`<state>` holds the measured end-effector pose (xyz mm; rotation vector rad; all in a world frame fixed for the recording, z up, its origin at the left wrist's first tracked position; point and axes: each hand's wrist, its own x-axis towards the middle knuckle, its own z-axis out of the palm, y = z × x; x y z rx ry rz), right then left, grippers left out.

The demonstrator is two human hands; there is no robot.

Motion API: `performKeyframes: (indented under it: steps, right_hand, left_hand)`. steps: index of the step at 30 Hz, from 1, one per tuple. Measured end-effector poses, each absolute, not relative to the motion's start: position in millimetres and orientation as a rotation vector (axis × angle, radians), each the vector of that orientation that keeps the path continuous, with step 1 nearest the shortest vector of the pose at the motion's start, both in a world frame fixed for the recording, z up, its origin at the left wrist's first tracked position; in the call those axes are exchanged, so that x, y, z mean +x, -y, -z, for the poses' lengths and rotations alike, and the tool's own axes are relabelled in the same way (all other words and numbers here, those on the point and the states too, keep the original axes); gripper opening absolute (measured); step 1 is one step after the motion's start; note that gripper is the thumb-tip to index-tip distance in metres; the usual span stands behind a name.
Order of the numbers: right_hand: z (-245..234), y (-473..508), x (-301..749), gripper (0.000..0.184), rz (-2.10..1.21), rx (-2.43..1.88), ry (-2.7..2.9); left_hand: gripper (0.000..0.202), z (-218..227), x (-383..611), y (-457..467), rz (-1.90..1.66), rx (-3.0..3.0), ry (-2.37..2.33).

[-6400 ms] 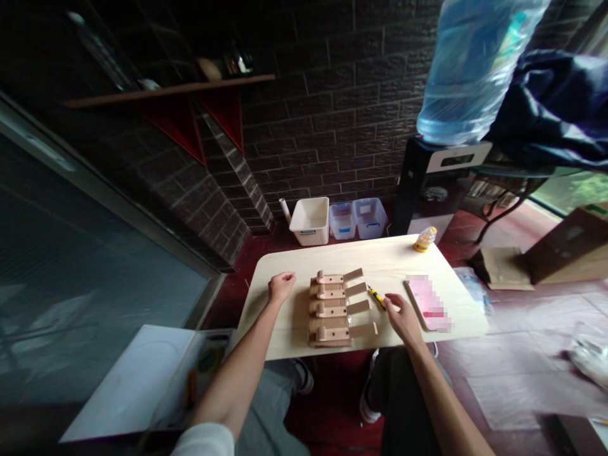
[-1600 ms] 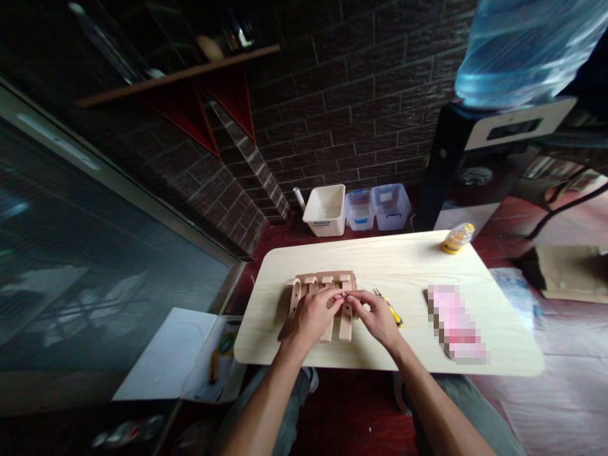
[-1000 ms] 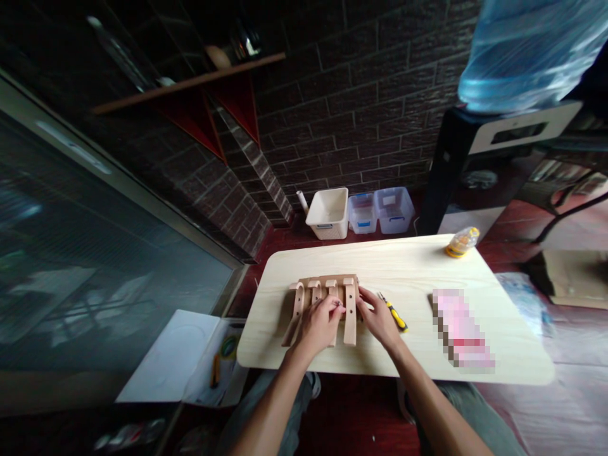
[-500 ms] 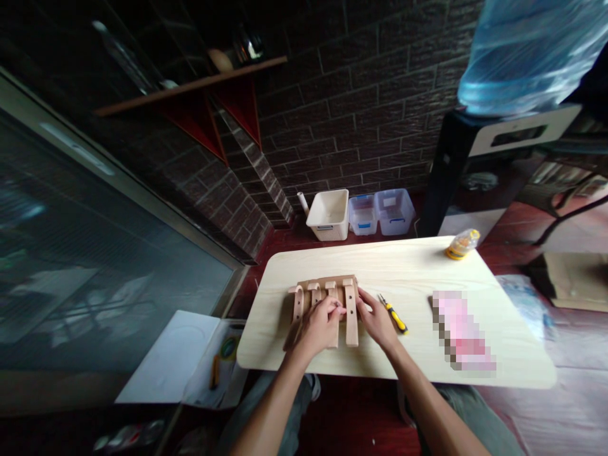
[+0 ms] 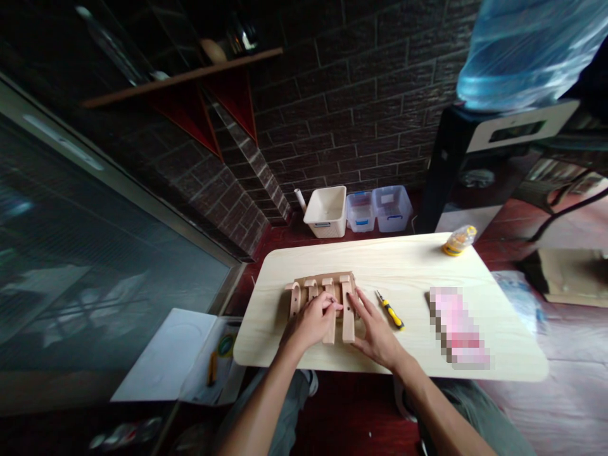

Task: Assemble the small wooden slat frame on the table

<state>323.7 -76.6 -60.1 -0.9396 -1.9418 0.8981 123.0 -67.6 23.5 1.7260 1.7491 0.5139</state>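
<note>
A wooden rack [image 5: 348, 323] with several curved, hook-ended slats lies on the pale table. Dark holes show in its slats. My left hand [image 5: 317, 316] rests over the middle slats, its thumb and fingers pinched together near the rightmost slat; whatever is in the pinch is too small to make out. Along the right edge of that slat lies my right hand [image 5: 376, 329], fingers spread, fingertips touching the wood. A yellow and black screwdriver [image 5: 392, 313] lies just right of my right hand, its tip pointing away from me.
On the table [image 5: 285, 259] stand a clear-topped yellow container [image 5: 459, 242] at the far right and a pixelated pink item [image 5: 460, 329]. Beyond the far edge are a white basket [image 5: 327, 215] and clear bins [image 5: 392, 212]. An open box [image 5: 213, 364] sits low at left.
My right hand has shifted from the rack's far right side toward me and opened, its fingers now spread along the rightmost slat. My left hand stays pinched. The view has moved slightly.
</note>
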Motion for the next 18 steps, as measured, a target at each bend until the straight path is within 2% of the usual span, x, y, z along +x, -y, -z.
performKeyframes:
  steps: [11,18]
  right_hand:
    - [86,89,303,0.114,-0.588,-1.033,2.038]
    - [90,90,297,0.116,-0.472,-1.055,2.026]
  left_hand:
    - [0.014,-21,123,65,-0.508,1.630,-1.712]
    - [0.018,-17,119,66,-0.500,1.641,-1.686]
